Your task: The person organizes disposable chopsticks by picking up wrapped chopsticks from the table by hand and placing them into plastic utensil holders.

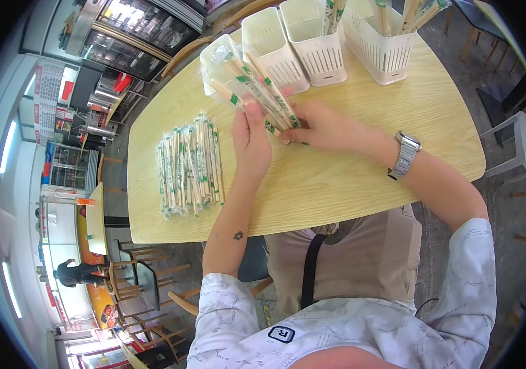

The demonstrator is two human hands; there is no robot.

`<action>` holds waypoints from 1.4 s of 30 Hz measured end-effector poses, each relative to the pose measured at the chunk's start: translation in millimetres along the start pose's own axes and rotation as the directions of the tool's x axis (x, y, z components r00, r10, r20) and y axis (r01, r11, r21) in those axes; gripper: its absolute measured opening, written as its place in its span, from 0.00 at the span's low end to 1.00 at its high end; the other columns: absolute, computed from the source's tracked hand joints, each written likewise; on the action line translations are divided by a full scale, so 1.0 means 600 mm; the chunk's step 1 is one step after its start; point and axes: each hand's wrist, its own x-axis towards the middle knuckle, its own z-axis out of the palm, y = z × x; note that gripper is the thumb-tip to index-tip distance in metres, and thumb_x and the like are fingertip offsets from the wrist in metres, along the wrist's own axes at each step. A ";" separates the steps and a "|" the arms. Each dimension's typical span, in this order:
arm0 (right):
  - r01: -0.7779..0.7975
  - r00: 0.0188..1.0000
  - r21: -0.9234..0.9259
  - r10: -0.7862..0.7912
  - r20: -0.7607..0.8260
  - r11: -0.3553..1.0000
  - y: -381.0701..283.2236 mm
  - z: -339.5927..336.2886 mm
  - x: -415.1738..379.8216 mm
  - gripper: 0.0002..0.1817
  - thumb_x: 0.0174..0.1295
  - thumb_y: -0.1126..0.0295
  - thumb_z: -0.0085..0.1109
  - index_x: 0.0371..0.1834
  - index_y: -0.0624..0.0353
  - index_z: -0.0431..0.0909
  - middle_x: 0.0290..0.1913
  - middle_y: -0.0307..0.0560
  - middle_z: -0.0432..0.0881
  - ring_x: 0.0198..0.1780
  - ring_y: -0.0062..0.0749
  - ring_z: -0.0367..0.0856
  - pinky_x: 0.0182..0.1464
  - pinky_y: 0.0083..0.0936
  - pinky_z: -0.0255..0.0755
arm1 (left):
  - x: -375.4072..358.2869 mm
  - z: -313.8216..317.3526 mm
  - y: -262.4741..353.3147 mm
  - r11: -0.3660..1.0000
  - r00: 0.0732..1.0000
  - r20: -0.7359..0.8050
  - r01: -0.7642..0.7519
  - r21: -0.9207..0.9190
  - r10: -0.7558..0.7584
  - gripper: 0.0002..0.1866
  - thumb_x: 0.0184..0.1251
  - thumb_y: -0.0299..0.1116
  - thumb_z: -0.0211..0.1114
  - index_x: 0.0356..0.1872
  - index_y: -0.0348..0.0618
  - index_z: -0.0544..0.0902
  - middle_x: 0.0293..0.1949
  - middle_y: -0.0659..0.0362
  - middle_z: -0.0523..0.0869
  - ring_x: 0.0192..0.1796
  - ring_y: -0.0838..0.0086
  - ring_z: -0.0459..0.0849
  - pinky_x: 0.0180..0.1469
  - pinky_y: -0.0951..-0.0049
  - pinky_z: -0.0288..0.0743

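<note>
Several wrapped chopsticks (264, 92) with green-and-white paper bands are held between my two hands above the wooden table (336, 166). My left hand (252, 138) is closed round their left side, thumb on top. On the right, my right hand (315, 126) pinches their lower ends. A pile of wrapped chopsticks (190, 163) lies on the table to the left of my left hand. Just beyond the held bundle stands a white slotted basket (213, 58), partly hidden by the plastic wrappers.
More white baskets (269, 46) stand along the far table edge; the rightmost basket (381, 55) and the basket (318, 58) beside it hold chopsticks. A white stool (524, 144) is at the right. Chairs (146, 280) and a person in dark clothes (78, 272) appear at the left.
</note>
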 end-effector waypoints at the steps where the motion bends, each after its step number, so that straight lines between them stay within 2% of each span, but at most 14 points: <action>1: 0.014 1.000 -0.016 -0.014 0.008 1.000 0.001 -0.001 0.001 0.13 0.65 0.65 0.64 0.43 0.65 0.82 0.33 0.54 0.83 0.36 0.41 0.83 0.42 0.36 0.76 | 0.001 0.000 -0.003 1.000 1.000 0.004 0.017 -0.003 -0.017 0.29 0.85 0.48 0.36 0.69 0.32 0.64 0.53 0.46 0.85 0.54 0.64 0.85 0.58 0.65 0.78; 5: 0.075 0.996 -0.113 -0.069 0.062 0.991 0.016 0.000 0.004 0.13 0.66 0.66 0.63 0.46 0.64 0.81 0.40 0.54 0.83 0.37 0.42 0.82 0.42 0.35 0.76 | -0.004 0.004 -0.005 1.000 1.000 0.029 -0.004 -0.017 0.005 0.28 0.85 0.47 0.38 0.68 0.31 0.66 0.51 0.47 0.86 0.53 0.65 0.86 0.57 0.65 0.79; 8: 0.169 0.984 -0.084 -0.164 0.064 0.982 0.023 0.003 0.003 0.15 0.67 0.66 0.62 0.51 0.64 0.78 0.43 0.57 0.83 0.40 0.49 0.83 0.45 0.39 0.76 | -0.007 0.008 -0.007 0.998 0.999 0.023 -0.046 -0.041 0.047 0.26 0.84 0.44 0.41 0.67 0.31 0.66 0.50 0.48 0.86 0.52 0.66 0.86 0.58 0.66 0.78; 11: 0.135 0.990 -0.172 -0.127 0.055 0.976 0.013 0.004 -0.002 0.12 0.69 0.64 0.58 0.43 0.63 0.80 0.39 0.55 0.83 0.40 0.50 0.83 0.47 0.41 0.75 | -0.009 0.014 -0.006 0.997 0.998 0.019 -0.061 -0.041 0.061 0.22 0.83 0.41 0.46 0.63 0.32 0.70 0.47 0.50 0.87 0.52 0.67 0.85 0.57 0.67 0.78; 17: 0.138 0.990 -0.248 -0.128 0.057 0.959 0.010 0.011 -0.001 0.23 0.68 0.60 0.59 0.60 0.62 0.73 0.41 0.60 0.83 0.43 0.52 0.82 0.48 0.43 0.75 | -0.014 0.007 -0.009 0.999 0.999 0.035 0.005 -0.037 -0.003 0.16 0.83 0.40 0.48 0.50 0.35 0.75 0.42 0.54 0.88 0.49 0.70 0.85 0.55 0.68 0.78; 20: 0.209 0.977 -0.250 -0.214 0.006 0.945 0.023 0.015 0.004 0.32 0.66 0.57 0.62 0.69 0.61 0.66 0.46 0.63 0.81 0.48 0.54 0.81 0.53 0.43 0.74 | -0.015 0.000 -0.002 0.992 0.998 -0.052 -0.015 0.122 0.022 0.18 0.83 0.42 0.47 0.45 0.36 0.76 0.39 0.52 0.87 0.46 0.66 0.86 0.56 0.64 0.78; 23: 0.237 0.940 -0.289 -0.294 -0.172 0.927 0.028 0.013 0.003 0.34 0.64 0.57 0.65 0.69 0.61 0.67 0.52 0.62 0.79 0.56 0.55 0.77 0.61 0.42 0.71 | 0.030 -0.009 0.039 0.983 0.976 -0.198 -0.122 -0.138 0.094 0.17 0.83 0.42 0.48 0.46 0.36 0.76 0.41 0.52 0.86 0.47 0.65 0.85 0.57 0.62 0.78; 25: 0.249 0.928 -0.251 -0.305 -0.215 0.935 0.038 0.009 0.010 0.32 0.63 0.59 0.65 0.67 0.61 0.68 0.55 0.60 0.77 0.60 0.54 0.74 0.64 0.42 0.68 | 0.081 -0.019 0.090 0.962 0.942 -0.242 -0.261 -0.084 0.234 0.17 0.82 0.42 0.49 0.46 0.36 0.76 0.42 0.51 0.85 0.47 0.64 0.85 0.58 0.60 0.78; 27: 0.256 0.921 -0.226 -0.308 -0.236 0.940 0.038 0.010 0.009 0.28 0.63 0.62 0.64 0.64 0.60 0.70 0.56 0.58 0.76 0.61 0.53 0.73 0.65 0.41 0.67 | 0.141 -0.021 0.133 0.932 0.913 -0.190 -0.356 0.061 0.361 0.17 0.82 0.42 0.50 0.46 0.35 0.76 0.41 0.50 0.85 0.48 0.63 0.86 0.60 0.60 0.78; 30: 0.258 0.923 -0.229 -0.309 -0.227 0.939 0.028 0.007 0.002 0.21 0.63 0.65 0.63 0.58 0.59 0.73 0.54 0.56 0.76 0.60 0.52 0.73 0.64 0.42 0.67 | 0.210 -0.002 0.124 0.928 0.923 -0.153 -0.366 -0.067 0.353 0.15 0.83 0.37 0.49 0.42 0.33 0.77 0.41 0.50 0.86 0.50 0.67 0.85 0.58 0.66 0.76; 33: 0.254 0.932 -0.236 -0.302 -0.200 0.938 0.020 0.003 -0.011 0.20 0.63 0.66 0.62 0.57 0.59 0.74 0.54 0.54 0.76 0.59 0.51 0.73 0.63 0.42 0.68 | 0.245 0.008 0.048 0.949 0.942 -0.113 -0.311 0.061 0.316 0.14 0.82 0.35 0.50 0.42 0.33 0.78 0.43 0.52 0.87 0.48 0.70 0.85 0.57 0.70 0.75; 36: 0.250 0.937 -0.247 -0.298 -0.182 0.936 0.025 0.004 -0.010 0.19 0.62 0.67 0.62 0.55 0.58 0.74 0.55 0.55 0.76 0.60 0.52 0.73 0.64 0.44 0.68 | 0.235 0.012 0.022 0.933 0.972 -0.058 -0.202 0.298 0.229 0.16 0.81 0.38 0.53 0.46 0.33 0.82 0.46 0.54 0.87 0.49 0.71 0.85 0.54 0.74 0.76; 39: 0.236 0.944 -0.264 -0.285 -0.165 0.935 0.032 0.004 -0.009 0.19 0.61 0.67 0.62 0.54 0.59 0.75 0.55 0.56 0.76 0.61 0.53 0.72 0.64 0.45 0.68 | 0.215 0.003 0.047 0.898 0.996 -0.094 0.031 0.438 0.011 0.17 0.80 0.38 0.57 0.47 0.34 0.86 0.44 0.58 0.89 0.44 0.74 0.85 0.49 0.76 0.76; 42: 0.229 0.943 -0.325 -0.292 -0.160 0.918 0.042 0.017 0.000 0.18 0.62 0.68 0.61 0.54 0.59 0.75 0.52 0.54 0.76 0.59 0.51 0.73 0.63 0.44 0.68 | 0.208 -0.027 0.068 0.673 0.999 -0.026 0.051 0.738 -0.048 0.21 0.72 0.46 0.63 0.47 0.34 0.87 0.41 0.50 0.91 0.44 0.59 0.88 0.47 0.64 0.77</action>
